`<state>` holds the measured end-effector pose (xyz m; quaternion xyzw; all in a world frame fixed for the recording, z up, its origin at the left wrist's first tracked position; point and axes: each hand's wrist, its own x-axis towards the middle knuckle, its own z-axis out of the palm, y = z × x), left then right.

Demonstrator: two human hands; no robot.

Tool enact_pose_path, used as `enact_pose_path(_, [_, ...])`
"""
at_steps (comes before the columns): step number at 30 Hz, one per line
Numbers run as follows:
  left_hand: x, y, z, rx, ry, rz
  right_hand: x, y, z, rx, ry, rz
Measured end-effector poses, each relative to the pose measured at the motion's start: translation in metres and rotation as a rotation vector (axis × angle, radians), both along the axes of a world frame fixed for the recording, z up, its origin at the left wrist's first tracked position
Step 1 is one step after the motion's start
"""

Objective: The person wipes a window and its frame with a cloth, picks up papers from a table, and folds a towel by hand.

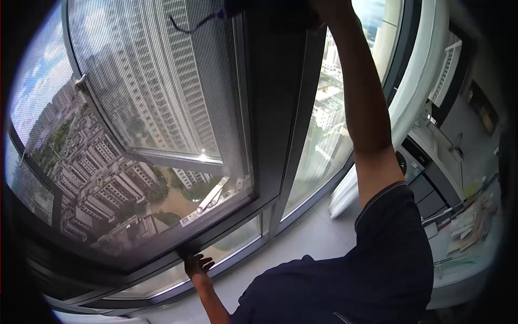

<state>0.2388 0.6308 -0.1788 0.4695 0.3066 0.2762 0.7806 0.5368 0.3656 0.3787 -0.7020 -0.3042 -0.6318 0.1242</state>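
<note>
My right hand is raised to the top edge of the view, mostly in shadow. Beside it, in front of the dark window post, is a dark object with a purplish part and a thin curved cord; its kind is unclear. The hand seems closed on it, though the fingers barely show. Low on the left, my left hand is at the underside of the lower window rail, its fingers apart and apparently touching the rail. Above that rail is a mesh screen.
Behind the screen an outer sash stands tilted outward on a metal stay arm, high over buildings. A pale curtain hangs at right. Further right are a cabinet and a cluttered table. Light floor tiles lie below.
</note>
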Motion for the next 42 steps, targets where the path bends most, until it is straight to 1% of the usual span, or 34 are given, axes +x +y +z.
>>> enact_pose_path(2, [-0.002, -0.001, 0.0, -0.067, -0.003, -0.011, 0.026, -0.002, -0.124, 0.178, -0.257, 0.421])
enact_pose_path(4, [0.001, -0.002, 0.009, -0.078, 0.015, -0.009, 0.008, -0.003, -0.236, 0.253, -0.055, 0.322])
enact_pose_path(5, [0.0, -0.003, 0.013, -0.059, 0.036, -0.031, 0.003, 0.0, -0.296, 0.339, 0.11, 0.334])
enact_pose_path(6, [0.001, -0.004, 0.016, -0.054, 0.045, -0.04, -0.005, 0.006, -0.35, 0.423, 0.21, 0.344])
enact_pose_path(7, [0.001, -0.005, 0.018, -0.048, 0.057, -0.048, -0.016, 0.014, -0.402, 0.509, 0.306, 0.301])
enact_pose_path(8, [0.001, -0.007, 0.02, -0.046, 0.058, -0.052, -0.019, 0.018, -0.469, 0.443, 0.348, 0.175])
enact_pose_path(10, [0.002, -0.009, 0.022, -0.029, 0.073, -0.057, -0.044, 0.02, -0.547, 0.441, 0.56, 0.072])
enact_pose_path(11, [0.003, -0.009, 0.019, -0.022, 0.071, -0.059, -0.059, 0.02, -0.565, 0.507, 0.729, 0.094])
enact_pose_path(13, [0.003, -0.012, 0.017, 0.003, 0.068, -0.053, -0.075, 0.03, -0.602, 1.231, 0.975, 0.583])
enact_pose_path(15, [0.004, -0.009, 0.013, -0.003, 0.108, -0.032, -0.069, 0.041, -0.633, 1.497, 1.073, 0.626])
enact_pose_path(16, [0.003, -0.008, 0.014, -0.028, 0.11, -0.054, -0.061, 0.043, -0.649, 1.384, 1.076, 0.419])
enact_pose_path(17, [-0.005, -0.005, 0.016, -0.057, 0.12, -0.071, -0.063, 0.042, -0.66, 1.26, 1.078, 0.216])
enact_pose_path(18, [-0.011, -0.002, 0.017, -0.086, 0.127, -0.085, -0.057, 0.033, -0.658, 1.477, 1.107, 0.701])
enact_pose_path(20, [-0.032, 0.0, 0.016, -0.074, 0.186, -0.065, -0.063, 0.023, -0.613, 1.187, 1.056, 0.418])
enact_pose_path(21, [-0.046, -0.001, 0.014, -0.077, 0.218, -0.046, -0.078, 0.022, -0.555, 0.978, 0.98, 0.297])
enact_pose_path(22, [-0.062, -0.001, 0.004, -0.061, 0.276, -0.006, -0.075, 0.022, -0.544, 0.799, 0.901, 0.224])
enact_pose_path(23, [-0.077, -0.006, -0.001, -0.077, 0.337, 0.055, -0.081, 0.033, -0.511, 0.878, 0.824, 0.304])
enact_pose_path(24, [-0.095, -0.008, -0.013, -0.105, 0.389, 0.09, -0.083, 0.037, -0.494, 0.809, 0.8, 0.33])
enact_pose_path(25, [-0.113, -0.012, -0.027, -0.136, 0.434, 0.126, -0.086, 0.04, -0.489, 0.658, 0.721, 0.259])
enact_pose_path(27, [-0.15, -0.028, -0.053, -0.178, 0.541, 0.21, -0.092, 0.049, -0.488, 0.48, 0.637, 0.207])
enact_pose_path(31, [-0.242, -0.073, -0.134, -0.302, 0.832, 0.21, -0.111, 0.061, -0.532, 0.24, 0.583, 0.296])
enact_pose_path(33, [-0.292, -0.108, -0.174, -0.436, 0.946, 0.247, -0.12, 0.067, -0.554, 0.067, 0.584, 0.368])
enact_pose_path(34, [-0.318, -0.125, -0.196, -0.554, 1.0, 0.29, -0.128, 0.071, -0.556, 0.025, 0.628, 0.412])
enact_pose_path(35, [-0.343, -0.145, -0.212, -0.671, 1.05, 0.325, -0.129, 0.076, -0.56, -0.081, 0.561, 0.448])
enact_pose_path(37, [-0.382, -0.184, -0.224, -0.816, 1.081, 0.454, -0.134, 0.088, -0.57, -0.274, 0.415, 0.492])
enact_pose_path(38, [-0.404, -0.204, -0.232, -0.903, 1.047, 0.515, -0.136, 0.1, -0.578, -0.289, 0.314, 0.481])
enact_pose_path(39, [-0.415, -0.219, -0.239, -0.985, 1.007, 0.568, -0.143, 0.107, -0.579, -0.34, 0.322, 0.532])
enact_pose_path(41, [-0.419, -0.236, -0.234, -0.998, 1.054, 0.54, -0.162, 0.135, -0.571, -0.418, 0.311, 0.62])
enact_pose_path(42, [-0.424, -0.235, -0.238, -1.013, 1.042, 0.538, -0.169, 0.149, -0.57, -0.439, 0.367, 0.721])
